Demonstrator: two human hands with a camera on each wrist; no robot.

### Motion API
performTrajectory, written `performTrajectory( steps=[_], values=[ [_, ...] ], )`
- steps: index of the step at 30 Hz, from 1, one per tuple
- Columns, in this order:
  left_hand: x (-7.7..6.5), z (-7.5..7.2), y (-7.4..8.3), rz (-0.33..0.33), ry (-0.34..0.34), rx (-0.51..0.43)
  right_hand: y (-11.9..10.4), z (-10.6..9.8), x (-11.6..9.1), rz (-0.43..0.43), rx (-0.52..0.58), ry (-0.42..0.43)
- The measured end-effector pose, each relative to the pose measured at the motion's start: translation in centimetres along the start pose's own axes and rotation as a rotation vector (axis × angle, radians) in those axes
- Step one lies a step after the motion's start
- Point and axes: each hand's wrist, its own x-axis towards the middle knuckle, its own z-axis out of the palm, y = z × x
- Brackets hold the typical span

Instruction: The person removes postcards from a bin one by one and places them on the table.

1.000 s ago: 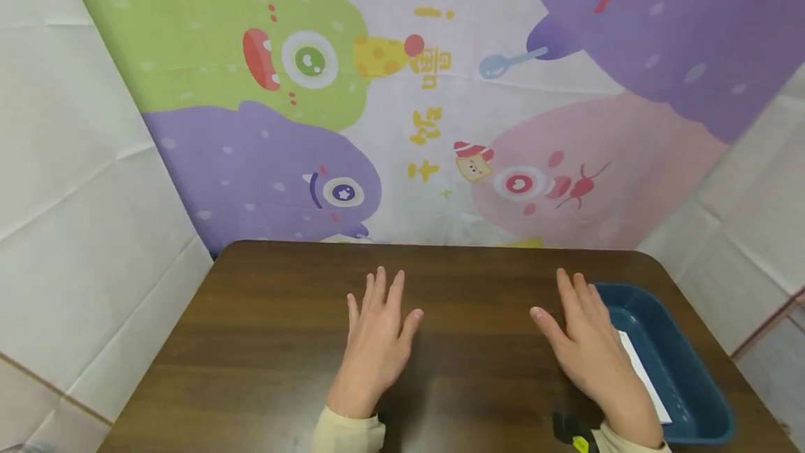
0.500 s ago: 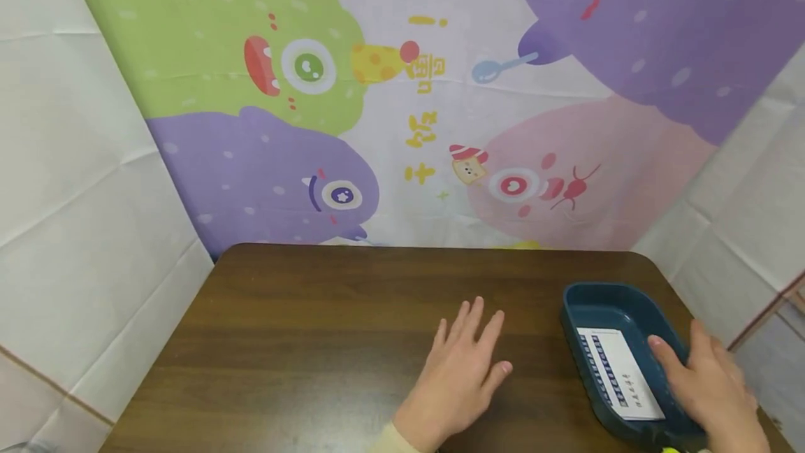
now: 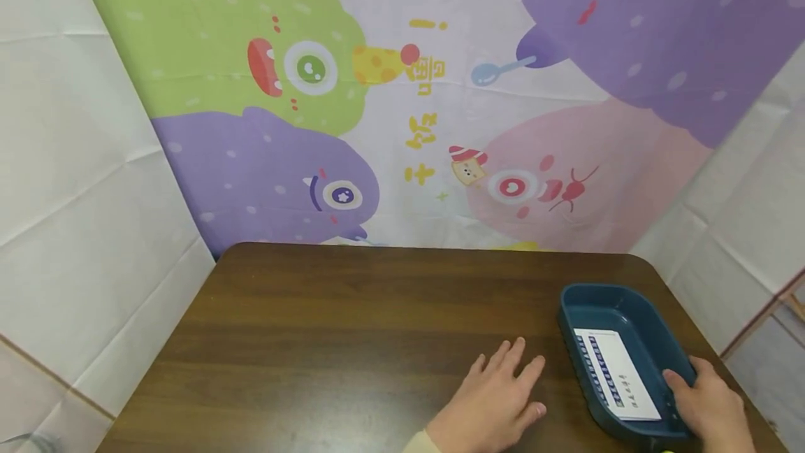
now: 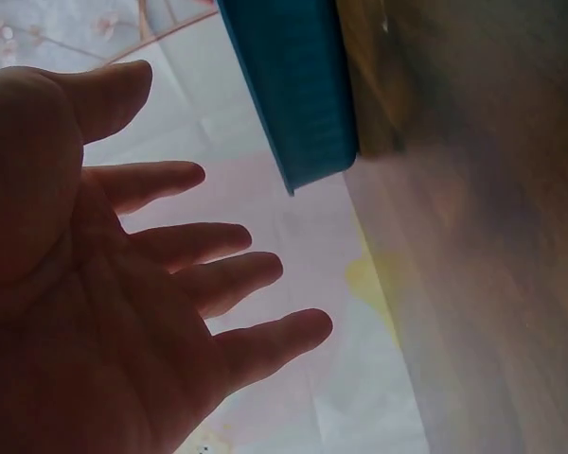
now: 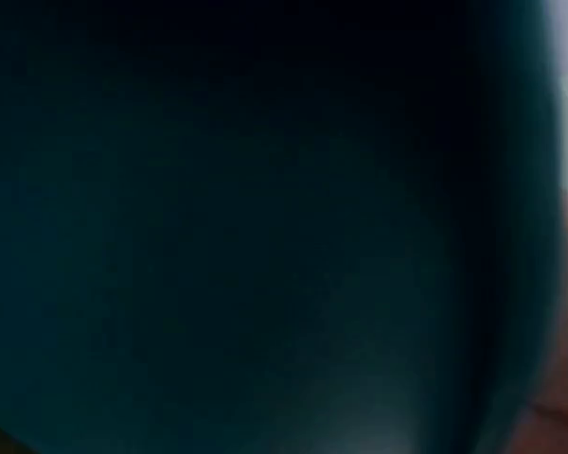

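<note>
A: Cloth [image 3: 390, 110], any wording?
B: Yes. Yellow characters [image 3: 421, 130], turned on their side, running bottom to top: 干饭噜, then an exclamation mark.
A: And the card [image 3: 618, 374] in the tray [image 3: 619, 286]?
B: Printed. Two bold dark-blue lines along one long side, a thinner dark line next to them. Too small to make out; no reading logged.

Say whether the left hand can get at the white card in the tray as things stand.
Likely yes: the left hand, open and holding nothing, is beside the blue tray, and nothing covers the white card; it need only clear the tray's left wall.
</note>
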Motion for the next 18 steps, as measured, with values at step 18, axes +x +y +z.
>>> performTrajectory(
  steps=[18],
  values=[
    [6.1, 0.1, 5.0, 0.206, 0.174, 0.292, -1.3, 1.9, 1.4, -0.246, 0.023, 0.045]
  ],
)
